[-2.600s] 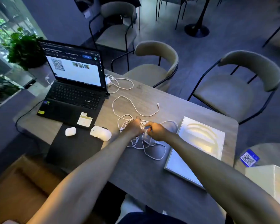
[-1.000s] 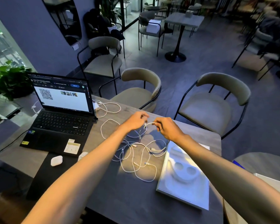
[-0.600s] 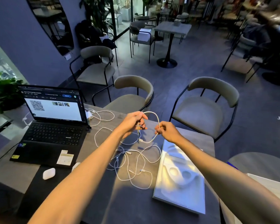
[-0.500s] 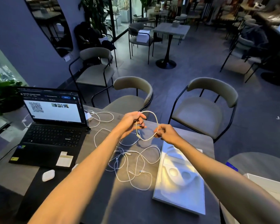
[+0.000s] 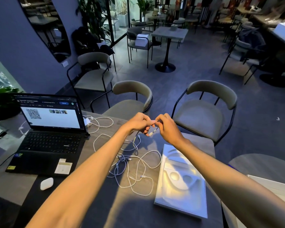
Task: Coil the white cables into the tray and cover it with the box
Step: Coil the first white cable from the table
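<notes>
Left hand [image 5: 138, 123] and right hand [image 5: 167, 127] are raised close together above the dark grey bench [image 5: 135, 211], knuckles almost touching. Both have their fingers curled and pinch the same thin white cable [image 5: 150, 133]. Its plug end shows just below the fingertips, and its length drops from the left hand towards the bench.

The other thin white cables [image 5: 133, 163] lie in a loose tangle of overlapping loops on the bench, under and between the forearms. One outer loop touches or nearly touches the left edge of the flat white moulded tray [image 5: 179, 203]. The tray sits to the right of the tangle, under the right forearm, with nothing in its shaped recesses. An edge of the white box [image 5: 270, 184] shows at the far right, behind the right forearm.

On the left stands an open black laptop [image 5: 51, 137] with its screen lit. A small white charger [image 5: 87, 122] and its own looped lead lie beside the screen's right edge. A small rounded white case [image 5: 46, 183] rests on the bench in front of the laptop.
</notes>
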